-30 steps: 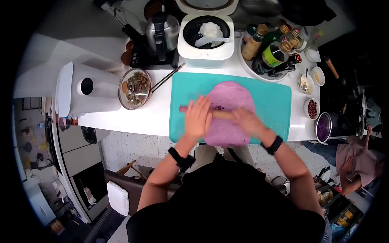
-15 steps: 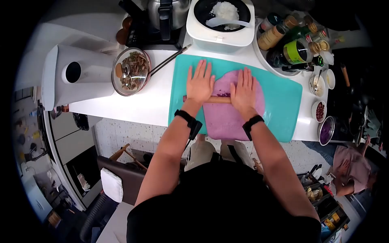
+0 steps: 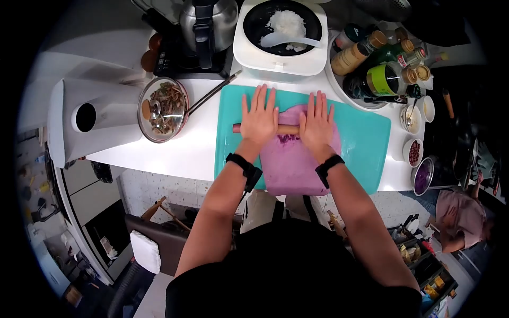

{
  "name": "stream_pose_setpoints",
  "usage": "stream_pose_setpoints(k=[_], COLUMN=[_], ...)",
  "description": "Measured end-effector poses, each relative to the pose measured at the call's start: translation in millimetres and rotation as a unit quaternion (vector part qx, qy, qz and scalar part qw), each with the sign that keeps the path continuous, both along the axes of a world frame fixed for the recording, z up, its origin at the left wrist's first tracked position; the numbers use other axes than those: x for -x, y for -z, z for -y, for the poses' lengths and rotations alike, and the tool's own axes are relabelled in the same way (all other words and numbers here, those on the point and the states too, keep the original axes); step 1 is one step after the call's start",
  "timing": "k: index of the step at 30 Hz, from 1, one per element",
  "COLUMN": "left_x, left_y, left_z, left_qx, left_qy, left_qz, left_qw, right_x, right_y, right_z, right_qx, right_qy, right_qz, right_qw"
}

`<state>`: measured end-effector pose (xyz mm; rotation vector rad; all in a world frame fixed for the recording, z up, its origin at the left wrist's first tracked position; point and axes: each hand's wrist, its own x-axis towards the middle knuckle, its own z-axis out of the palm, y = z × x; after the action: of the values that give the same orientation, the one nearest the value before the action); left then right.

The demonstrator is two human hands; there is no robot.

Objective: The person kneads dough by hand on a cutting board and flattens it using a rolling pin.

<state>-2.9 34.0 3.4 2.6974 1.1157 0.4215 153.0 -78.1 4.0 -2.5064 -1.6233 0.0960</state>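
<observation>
Both palms lie flat on a wooden rolling pin (image 3: 288, 129), which crosses a sheet of purple dough (image 3: 294, 164). My left hand (image 3: 259, 121) is on the pin's left part, fingers stretched toward the far side of the board. Toward the pin's right end, my right hand (image 3: 317, 127) presses with its fingers spread over the dough. The pin's right end is hidden under that hand. Darker purple bits show in the dough just below the pin. Under everything is a teal board (image 3: 363, 143), and the dough hangs slightly past its near edge.
A rice cooker (image 3: 278, 63) holding rice and a paddle stands behind the board. Left are a glass-lidded bowl (image 3: 168, 119), chopsticks (image 3: 214, 93) and a kettle (image 3: 225, 21). Right are sauce bottles (image 3: 379, 80), small bowls (image 3: 413, 152) and a purple-filled metal bowl (image 3: 422, 176). Another person (image 3: 460, 220) is at far right.
The rolling pin has rolled away from me over the dough, with both hands on it. The dark purple bits now lie on its near side. The whole view has shifted slightly.
</observation>
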Motion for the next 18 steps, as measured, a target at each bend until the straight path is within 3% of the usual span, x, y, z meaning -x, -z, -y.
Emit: stream_pose_setpoints(k=[3, 6, 9, 11, 14, 15, 18], left_x=[-9.2, 6.4, 56.6, 90.7, 102.5, 95.7, 49.8], left_y=[6.3, 4.6, 4.6, -13.9, -25.3, -30.3, -27.1], left_z=[-19.1, 10.6, 83.7, 128.0, 138.2, 128.4, 79.6], left_qx=[0.047, 0.019, 0.091, 0.129, 0.174, 0.173, 0.151], left_qy=[-0.009, -0.012, 0.028, 0.054, 0.064, 0.067, 0.046], left_qz=[0.014, 0.033, 0.055, 0.03, -0.006, -0.008, 0.035], left_qw=[0.999, 0.999, 0.994, 0.99, 0.983, 0.983, 0.987], right_x=[-8.6, 3.4, 40.0, 65.4, 70.5, 62.2, 37.2], right_y=[8.7, 7.3, 6.3, -16.2, -34.4, -39.6, -37.1], right_z=[-13.0, 15.5, 105.6, 154.1, 163.4, 149.0, 85.1], right_qx=[-0.044, -0.022, 0.002, 0.043, 0.034, 0.008, -0.087], right_qy=[0.015, -0.01, -0.062, -0.1, -0.093, -0.051, -0.021], right_qz=[0.016, 0.016, -0.091, -0.079, -0.106, -0.18, -0.097], right_qw=[0.999, 1.0, 0.994, 0.991, 0.989, 0.982, 0.991])
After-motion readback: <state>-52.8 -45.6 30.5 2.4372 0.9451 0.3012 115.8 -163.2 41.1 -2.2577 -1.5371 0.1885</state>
